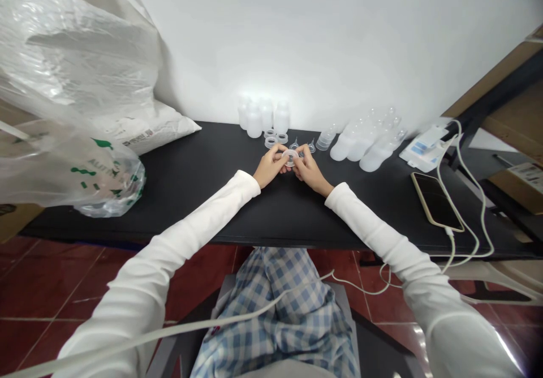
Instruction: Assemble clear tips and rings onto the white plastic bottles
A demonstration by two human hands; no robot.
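Observation:
Between my hands, above the black table, is a translucent bottle collar ring. My left hand pinches its left side, and my right hand has fingers closed on its right side. Something clear shows in the ring's middle, too small to make out for sure. Just beyond my fingers lie several loose collar rings and clear bottle teats. Behind them stand several frosted white bottles. To the right, several bottles with teats fitted lie on their sides, beside a small clear cap.
Large plastic bags fill the table's left end. At the right are a phone on a white cable and a white box-like device. A cable crosses my lap. A white wall stands behind the table.

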